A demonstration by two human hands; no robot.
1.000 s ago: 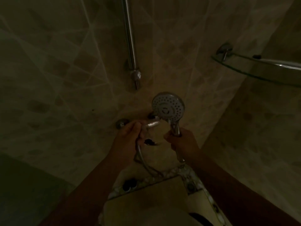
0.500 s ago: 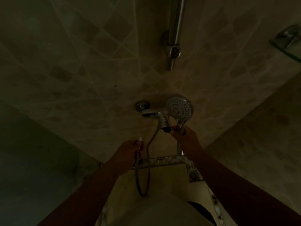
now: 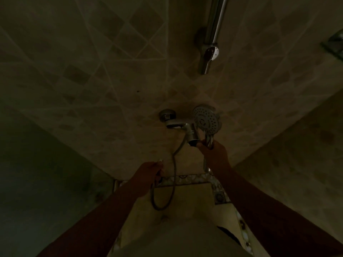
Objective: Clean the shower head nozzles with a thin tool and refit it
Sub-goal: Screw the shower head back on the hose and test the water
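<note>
The round chrome shower head [image 3: 206, 120] faces me with its dotted nozzle face, held up in front of the tiled wall. My right hand [image 3: 215, 154] grips its handle just below the head. A flexible metal hose [image 3: 173, 175] drops from the wall mixer tap [image 3: 175, 124] and loops down near the floor. My left hand [image 3: 149, 170] is closed around the hose lower down, to the left of the loop. The room is very dim, and no thin tool is visible.
A vertical chrome slide rail with its lower bracket [image 3: 211, 51] is on the wall above the tap. A glass shelf corner [image 3: 334, 43] sticks out at the upper right. A patterned tile border [image 3: 187, 179] edges the floor below my hands.
My left hand has dropped from the tap down along the hose. The view has tilted and shifted, so the rail now sits further right. My right hand still holds the shower head.
</note>
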